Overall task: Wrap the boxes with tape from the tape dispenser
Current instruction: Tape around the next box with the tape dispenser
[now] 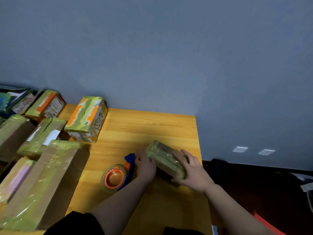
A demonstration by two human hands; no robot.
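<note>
Boxes crowd the left of the wooden table (152, 126), most bound in yellowish tape; one small box (165, 158), already taped over, lies near the table's right edge, tilted with one end raised, between the person's two hands. Right hand (194, 172) grips the small box from the right, fingers laid over its top face and thumb at its near end; left hand (145, 167) is at the box's left side, fingers curled against it, though whether they pinch the box or a strip of tape cannot be told from this view. Just left of that hand sits the dispenser (118, 175) on the table, blue body with an orange hub holding a roll of clear tape; its blue head points away from the person, touching or nearly touching the left hand.

Farther left, a long carton (45, 182) lies at the table's near left corner with a flat pale box (15, 177) on top of it; behind these stands an orange box (88, 119) with a barcode label, apart from the small box; another orange box (47, 104) sits behind it toward the wall (152, 48); two white sockets (253, 150) show low on the wall at right.
</note>
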